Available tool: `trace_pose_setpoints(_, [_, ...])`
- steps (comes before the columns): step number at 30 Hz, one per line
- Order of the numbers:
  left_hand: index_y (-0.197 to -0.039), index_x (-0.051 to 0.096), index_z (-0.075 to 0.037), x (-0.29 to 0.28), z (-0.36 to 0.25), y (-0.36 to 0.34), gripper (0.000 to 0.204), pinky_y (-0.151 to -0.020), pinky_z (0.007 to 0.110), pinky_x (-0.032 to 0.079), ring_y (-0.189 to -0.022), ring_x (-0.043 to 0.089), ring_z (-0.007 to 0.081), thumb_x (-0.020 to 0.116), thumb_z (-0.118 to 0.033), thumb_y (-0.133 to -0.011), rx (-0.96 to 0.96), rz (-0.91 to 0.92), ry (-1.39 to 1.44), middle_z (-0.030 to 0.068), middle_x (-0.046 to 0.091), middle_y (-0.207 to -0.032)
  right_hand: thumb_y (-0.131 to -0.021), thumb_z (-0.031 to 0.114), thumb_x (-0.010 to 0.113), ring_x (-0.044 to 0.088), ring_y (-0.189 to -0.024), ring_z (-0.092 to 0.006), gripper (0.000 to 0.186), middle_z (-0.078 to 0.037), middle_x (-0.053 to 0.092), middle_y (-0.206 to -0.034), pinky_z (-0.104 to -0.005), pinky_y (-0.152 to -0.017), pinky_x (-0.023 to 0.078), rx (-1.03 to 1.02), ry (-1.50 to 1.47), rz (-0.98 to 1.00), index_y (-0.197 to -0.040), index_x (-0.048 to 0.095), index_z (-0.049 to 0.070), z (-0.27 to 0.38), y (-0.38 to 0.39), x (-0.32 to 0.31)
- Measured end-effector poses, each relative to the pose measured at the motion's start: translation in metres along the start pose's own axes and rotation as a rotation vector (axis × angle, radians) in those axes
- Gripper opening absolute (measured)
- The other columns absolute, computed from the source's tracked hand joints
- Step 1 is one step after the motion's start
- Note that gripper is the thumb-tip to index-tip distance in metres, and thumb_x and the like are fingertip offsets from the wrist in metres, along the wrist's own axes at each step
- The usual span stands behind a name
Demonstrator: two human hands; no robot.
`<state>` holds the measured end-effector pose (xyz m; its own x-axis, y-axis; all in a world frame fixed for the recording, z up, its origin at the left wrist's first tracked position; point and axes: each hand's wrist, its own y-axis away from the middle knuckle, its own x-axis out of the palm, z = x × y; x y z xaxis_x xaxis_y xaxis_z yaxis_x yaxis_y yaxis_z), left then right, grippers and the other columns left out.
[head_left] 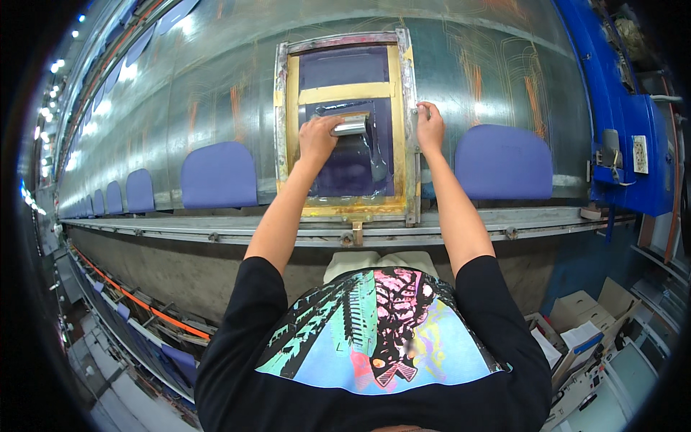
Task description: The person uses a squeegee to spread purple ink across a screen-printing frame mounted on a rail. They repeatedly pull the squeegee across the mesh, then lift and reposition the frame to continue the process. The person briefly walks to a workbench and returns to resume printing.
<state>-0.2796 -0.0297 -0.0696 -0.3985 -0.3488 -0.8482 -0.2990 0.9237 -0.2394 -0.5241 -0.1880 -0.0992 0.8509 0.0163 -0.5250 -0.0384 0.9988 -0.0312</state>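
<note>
Metal scraper [353, 127] lies over the screen within the frame [281, 86], at 3 o'clock from the left hand [319, 140], which grips its near end; long axis roughly 9-to-3, tipped toward 2. Right hand [430, 129], farther off, sits curled by the frame's 3 o'clock rail; pinch or mere contact: cannot tell. Scraper's lower edge and left fingertips obscured.

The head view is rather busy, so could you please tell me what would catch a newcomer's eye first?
Probably the framed screen at upper centre, with the left hand holding a shiny metal tool over it and the right hand at its right edge. Next come the purple rounded pieces on either side of it, and the bright blue box at far right.
</note>
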Motion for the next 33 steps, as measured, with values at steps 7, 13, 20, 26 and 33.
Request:
trace_pose_setpoints(7, [-0.101,0.079,-0.021,0.024,-0.033,0.087,0.038,-0.086,0.041,0.052,-0.104,0.071,0.0219,0.067,0.004,-0.075,0.088,-0.089,-0.015,-0.0012,0.078,-0.109,-0.099,0.025,0.063,0.070,-0.092,-0.0372,0.017,-0.017,0.074,-0.097,-0.0438,-0.083,0.053,-0.018,-0.033,-0.023,-0.107,0.074,0.014,-0.010,-0.023,-0.012])
trace_pose_setpoints(13, [-0.115,0.074,-0.019,0.018,-0.043,0.111,0.048,-0.095,0.041,0.051,-0.116,0.066,0.0237,0.070,0.002,-0.072,0.175,-0.018,0.103,-0.0020,0.073,-0.124,-0.099,0.025,0.063,0.071,-0.090,-0.0326,0.017,-0.016,0.075,-0.096,-0.0417,-0.082,0.053,-0.157,0.032,-0.128,-0.106,0.075,0.015,-0.015,-0.045,-0.025])
trace_pose_setpoints(20, [-0.125,0.071,-0.019,-0.006,-0.041,0.130,0.058,-0.100,0.042,0.047,-0.124,0.061,0.0243,0.072,0.000,-0.070,0.102,0.096,0.106,-0.0022,0.069,-0.132,-0.100,0.025,0.063,0.063,-0.067,-0.0235,0.018,-0.011,0.069,-0.076,-0.0403,-0.068,0.049,-0.119,0.006,-0.162,-0.106,0.075,0.014,0.012,-0.016,-0.017])
trace_pose_setpoints(26, [-0.128,0.071,-0.020,-0.071,0.108,0.161,0.063,-0.101,0.042,0.046,-0.129,0.060,0.0243,0.073,0.000,-0.068,0.024,0.149,0.029,-0.0018,0.068,-0.137,-0.101,0.023,0.063,0.061,-0.069,-0.0230,0.017,-0.011,0.067,-0.075,-0.0392,-0.068,0.049,-0.092,-0.094,-0.102,-0.106,0.074,0.011,0.071,0.053,0.139])
trace_pose_setpoints(33, [-0.128,0.071,-0.020,-0.093,0.188,0.187,0.063,-0.103,0.043,0.047,-0.127,0.062,0.0254,0.072,0.002,-0.068,0.041,0.112,0.040,-0.0014,0.069,-0.136,-0.101,0.024,0.061,0.066,-0.075,-0.0317,0.019,-0.014,0.070,-0.081,-0.0452,-0.074,0.050,-0.095,-0.024,-0.103,-0.107,0.073,0.011,0.081,0.102,0.211])
